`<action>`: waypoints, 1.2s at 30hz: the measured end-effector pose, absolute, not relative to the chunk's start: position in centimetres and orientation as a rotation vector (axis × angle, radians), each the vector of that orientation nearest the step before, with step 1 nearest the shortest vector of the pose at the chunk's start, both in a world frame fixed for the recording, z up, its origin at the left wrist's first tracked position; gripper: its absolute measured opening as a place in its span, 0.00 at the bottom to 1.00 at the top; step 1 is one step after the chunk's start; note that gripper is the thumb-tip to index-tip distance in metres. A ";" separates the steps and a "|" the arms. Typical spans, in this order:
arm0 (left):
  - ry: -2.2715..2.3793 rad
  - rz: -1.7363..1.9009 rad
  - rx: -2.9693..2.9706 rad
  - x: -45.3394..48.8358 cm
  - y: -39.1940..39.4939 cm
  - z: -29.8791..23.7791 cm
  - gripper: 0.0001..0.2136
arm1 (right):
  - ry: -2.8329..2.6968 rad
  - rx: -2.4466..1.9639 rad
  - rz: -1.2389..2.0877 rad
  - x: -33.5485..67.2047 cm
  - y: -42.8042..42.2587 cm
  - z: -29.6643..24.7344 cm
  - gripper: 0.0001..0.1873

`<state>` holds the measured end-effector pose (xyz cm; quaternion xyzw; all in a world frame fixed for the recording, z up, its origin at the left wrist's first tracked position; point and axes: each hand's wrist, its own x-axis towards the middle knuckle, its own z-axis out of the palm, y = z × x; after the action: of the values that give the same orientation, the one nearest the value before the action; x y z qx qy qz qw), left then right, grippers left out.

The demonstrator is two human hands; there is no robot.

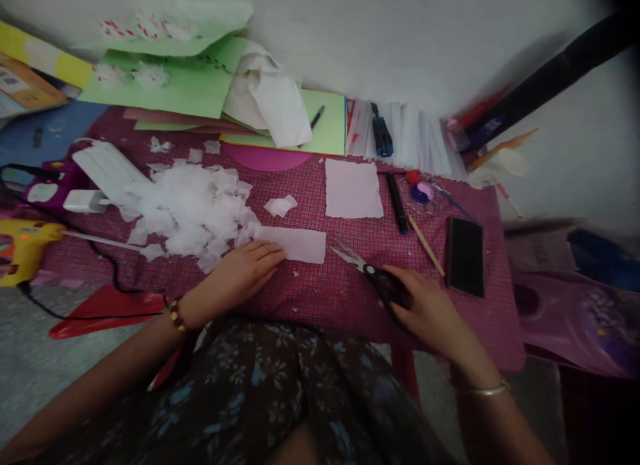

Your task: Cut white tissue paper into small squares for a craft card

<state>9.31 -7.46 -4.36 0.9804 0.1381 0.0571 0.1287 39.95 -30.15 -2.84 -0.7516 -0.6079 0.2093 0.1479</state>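
My right hand (425, 308) grips black-handled scissors (369, 270), whose blades are a little apart and point toward the right end of a white paper strip (307, 245). The blades do not touch the paper. Flat on the strip's left end lies my left hand (250, 268), its fingers stretched out. Just beyond it a heap of small cut white paper pieces (193, 208) spreads over the checked cloth. A few loose pieces (281, 205) and a larger white paper square (354, 188) lie farther back.
On the right are a phone (466, 257), a wooden stick (427, 245) and a black marker (397, 204). A utility knife (381, 132) rests on clear glue sticks (413, 135). To the left are a yellow glue gun (33, 248) and a power strip (107, 172). Green sheets (165, 95) stand behind.
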 end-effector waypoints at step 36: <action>0.918 0.224 2.932 5.6 3.6 -3.8 0.09 | -1.777 -2.375 0.239 40.6 -28.7 -6.7 0.26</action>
<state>5.58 3.59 -3.82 0.9514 0.2978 0.0728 0.0307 40.59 -28.70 -6.70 -0.7954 -0.5950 0.0801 0.0829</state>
